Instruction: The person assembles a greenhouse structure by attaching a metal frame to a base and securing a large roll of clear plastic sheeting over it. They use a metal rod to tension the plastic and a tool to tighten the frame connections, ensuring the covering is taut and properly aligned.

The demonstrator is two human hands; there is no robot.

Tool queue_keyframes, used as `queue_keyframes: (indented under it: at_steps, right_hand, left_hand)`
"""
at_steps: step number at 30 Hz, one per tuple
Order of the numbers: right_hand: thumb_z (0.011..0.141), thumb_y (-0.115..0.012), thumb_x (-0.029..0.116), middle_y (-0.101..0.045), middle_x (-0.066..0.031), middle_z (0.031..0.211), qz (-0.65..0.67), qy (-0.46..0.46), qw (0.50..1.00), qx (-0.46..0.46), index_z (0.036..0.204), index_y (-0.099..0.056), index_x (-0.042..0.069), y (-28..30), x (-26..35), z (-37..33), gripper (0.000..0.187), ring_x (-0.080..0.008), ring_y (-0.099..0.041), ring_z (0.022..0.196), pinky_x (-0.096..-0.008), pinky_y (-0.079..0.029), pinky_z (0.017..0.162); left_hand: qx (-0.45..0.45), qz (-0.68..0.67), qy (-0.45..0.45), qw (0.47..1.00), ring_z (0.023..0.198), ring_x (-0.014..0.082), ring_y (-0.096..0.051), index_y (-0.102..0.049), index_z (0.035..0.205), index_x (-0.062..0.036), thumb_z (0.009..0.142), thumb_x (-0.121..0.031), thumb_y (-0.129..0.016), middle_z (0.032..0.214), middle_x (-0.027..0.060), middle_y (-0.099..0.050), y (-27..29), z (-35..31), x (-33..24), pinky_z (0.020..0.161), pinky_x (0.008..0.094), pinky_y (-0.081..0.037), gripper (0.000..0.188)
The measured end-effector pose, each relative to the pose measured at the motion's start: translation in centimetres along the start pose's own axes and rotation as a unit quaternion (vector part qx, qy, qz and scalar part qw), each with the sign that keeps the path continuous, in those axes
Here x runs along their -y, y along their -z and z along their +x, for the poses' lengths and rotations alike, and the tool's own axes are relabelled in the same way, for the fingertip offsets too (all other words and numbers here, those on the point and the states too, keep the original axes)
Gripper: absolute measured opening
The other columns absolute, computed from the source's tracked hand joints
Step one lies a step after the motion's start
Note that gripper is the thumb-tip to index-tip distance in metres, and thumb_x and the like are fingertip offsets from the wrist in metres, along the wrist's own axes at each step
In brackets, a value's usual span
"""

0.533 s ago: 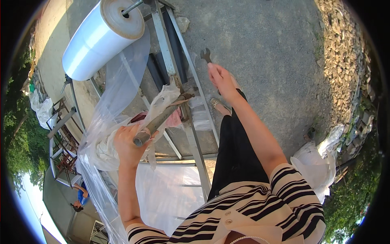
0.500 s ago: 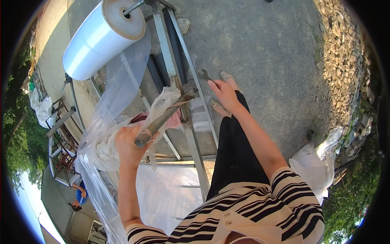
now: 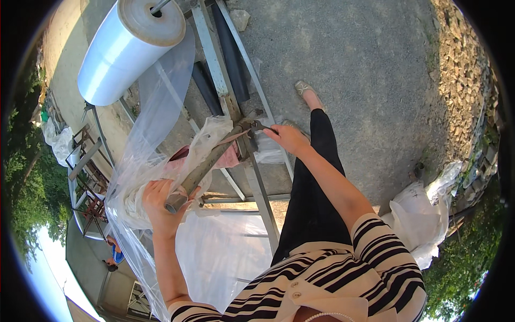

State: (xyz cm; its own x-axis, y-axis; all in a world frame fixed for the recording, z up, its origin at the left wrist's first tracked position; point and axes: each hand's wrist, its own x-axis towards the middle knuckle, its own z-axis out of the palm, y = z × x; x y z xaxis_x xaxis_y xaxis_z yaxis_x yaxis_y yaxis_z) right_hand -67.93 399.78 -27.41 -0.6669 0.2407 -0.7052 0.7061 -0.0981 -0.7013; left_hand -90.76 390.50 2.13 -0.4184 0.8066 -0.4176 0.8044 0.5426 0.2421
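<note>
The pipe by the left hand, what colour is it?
Dull grey; the pipe shows best in the head view, the only one here.

I'm standing on gritty grey ground (image 3: pixel 375 96), where a pale stone (image 3: pixel 240 20) and crumpled white plastic sheeting (image 3: pixel 421 214) are lying and a metal frame (image 3: pixel 211 45) is standing, a metal pipe (image 3: pixel 206 165) crossing its beam.

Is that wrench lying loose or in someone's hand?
In hand: the right hand grips the dark wrench, its head near the far end of the metal pipe.
</note>
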Motion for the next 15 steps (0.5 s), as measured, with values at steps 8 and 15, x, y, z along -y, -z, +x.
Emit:
queue_keyframes:
  at_steps: [8,15]
  right_hand:
    - [0.087,-0.049,0.05,-0.059,-0.0166,0.066,0.088,0.002,0.996,0.013,0.084,-0.066,0.003,-2.5,-2.4,0.6,0.05,-0.0304,-0.058,0.063,-0.0379,-0.043,0.062]
    - [0.091,-0.046,0.051,-0.041,0.0024,0.056,0.211,-0.059,0.975,0.016,0.065,-0.052,0.005,-3.8,-1.2,-0.5,0.053,-0.0086,-0.036,0.05,-0.0275,-0.031,0.049]
  left_hand:
    - [-0.033,0.017,-0.013,0.999,0.074,0.0341,-0.056,-0.06,0.08,-0.0032,0.036,-0.009,-0.081,0.077,0.0126,-0.062,-0.3,-0.4,0.2,0.072,0.0421,-0.042,0.049]
    - [-0.055,0.028,-0.03,0.998,0.074,0.0339,-0.056,-0.061,0.085,-0.0025,0.037,-0.01,-0.082,0.079,0.0131,-0.062,-0.6,-0.6,0.3,0.07,0.0404,-0.043,0.053]
